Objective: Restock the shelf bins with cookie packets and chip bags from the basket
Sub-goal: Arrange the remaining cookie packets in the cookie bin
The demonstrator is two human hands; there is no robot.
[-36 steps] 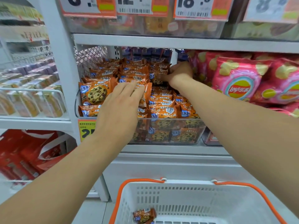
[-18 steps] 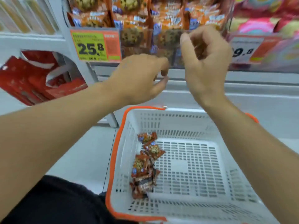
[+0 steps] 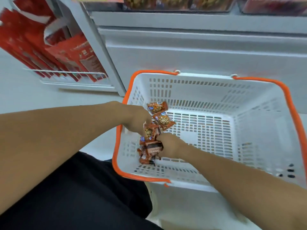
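Head view: both hands have dropped from the shelf into the basket (image 3: 259, 100). Left hand (image 3: 137, 121) and right hand (image 3: 167, 145) each curl round cookie packets (image 3: 150, 141).

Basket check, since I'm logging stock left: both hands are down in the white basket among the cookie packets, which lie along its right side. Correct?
Not quite. In the head view the cookie packets lie along the left side of the basket, not the right. Both the left hand and right hand are indeed down among them.
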